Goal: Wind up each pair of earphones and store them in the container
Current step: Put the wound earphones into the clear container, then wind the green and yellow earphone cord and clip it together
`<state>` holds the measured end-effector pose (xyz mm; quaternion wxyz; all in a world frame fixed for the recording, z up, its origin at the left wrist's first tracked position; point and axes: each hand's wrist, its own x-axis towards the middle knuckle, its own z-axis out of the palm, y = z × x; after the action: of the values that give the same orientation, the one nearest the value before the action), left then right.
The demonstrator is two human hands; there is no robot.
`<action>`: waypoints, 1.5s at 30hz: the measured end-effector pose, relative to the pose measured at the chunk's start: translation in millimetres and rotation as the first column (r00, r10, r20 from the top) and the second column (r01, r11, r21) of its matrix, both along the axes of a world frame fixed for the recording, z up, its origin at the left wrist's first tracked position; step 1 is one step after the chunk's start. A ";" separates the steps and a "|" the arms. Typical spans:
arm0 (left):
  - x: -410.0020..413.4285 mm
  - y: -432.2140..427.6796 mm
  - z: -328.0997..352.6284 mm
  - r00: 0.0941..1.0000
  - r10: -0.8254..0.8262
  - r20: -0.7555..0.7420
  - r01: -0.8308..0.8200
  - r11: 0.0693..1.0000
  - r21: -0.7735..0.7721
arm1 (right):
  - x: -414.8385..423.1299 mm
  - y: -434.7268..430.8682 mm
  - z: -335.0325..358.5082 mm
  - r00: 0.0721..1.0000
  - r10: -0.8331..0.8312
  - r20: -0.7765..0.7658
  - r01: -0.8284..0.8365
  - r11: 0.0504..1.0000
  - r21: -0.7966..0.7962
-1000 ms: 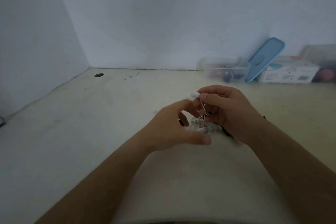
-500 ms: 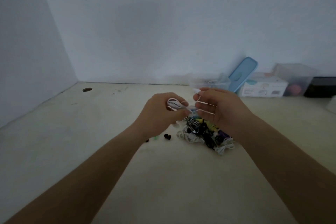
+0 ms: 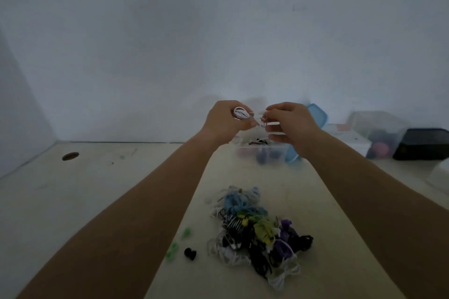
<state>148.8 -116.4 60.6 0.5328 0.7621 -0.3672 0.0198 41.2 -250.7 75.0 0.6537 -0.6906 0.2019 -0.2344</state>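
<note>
White earphones [image 3: 240,113] gripped in left hand [image 3: 223,125], pinched by right hand [image 3: 290,122], container [image 3: 252,153] behind blurred, half hidden

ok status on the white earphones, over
Status: left grip holds coiled white earphones, right grip pinches their loose cord. Beyond them, the clear container. On the table, the tangled pile; nothing in the way.
</note>
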 end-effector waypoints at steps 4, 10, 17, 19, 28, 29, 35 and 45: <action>33.8 -38.9 -14.4 0.999 0.018 -0.027 -0.017 1.000 0.023 | 44.1 -32.7 -13.8 0.997 -0.059 -0.047 0.055 0.995 -0.079; 57.9 -39.6 -33.0 0.992 0.052 0.113 -0.092 0.918 0.385 | 65.7 -53.4 -38.0 0.972 -0.125 -0.197 0.040 0.921 -0.388; 18.8 18.6 -30.6 0.989 0.056 0.139 -0.099 0.938 0.331 | 21.8 -28.9 -35.4 0.987 -0.059 -0.149 0.000 0.930 -0.368; -1.5 33.6 -31.2 0.987 0.036 0.156 -0.091 0.930 0.357 | 4.4 -16.3 -34.1 0.989 -0.040 -0.141 -0.017 0.925 -0.380; -88.8 87.0 -66.1 0.991 -0.058 0.124 -0.011 0.871 0.491 | -77.3 45.5 -55.0 0.881 0.239 -0.409 -0.447 0.704 -0.552; -95.3 89.8 -68.9 0.991 -0.058 0.120 -0.008 0.873 0.487 | -81.8 49.2 -56.2 0.867 0.245 -0.433 -0.477 0.660 -0.581; -119.5 101.8 -76.5 0.996 -0.020 0.086 -0.018 0.910 0.415 | -102.5 58.0 -61.0 0.804 0.148 -0.575 -0.573 0.450 -0.685; -125.3 120.0 -67.8 0.984 0.138 0.112 -0.155 0.974 0.163 | -110.3 64.2 -29.6 0.930 0.322 -0.179 -0.368 0.813 -0.451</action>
<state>23.6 3.6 -7.2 0.4436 0.8281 -0.3364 0.0656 -69.1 -186.5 45.3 0.4846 -0.8654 0.0395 -0.1215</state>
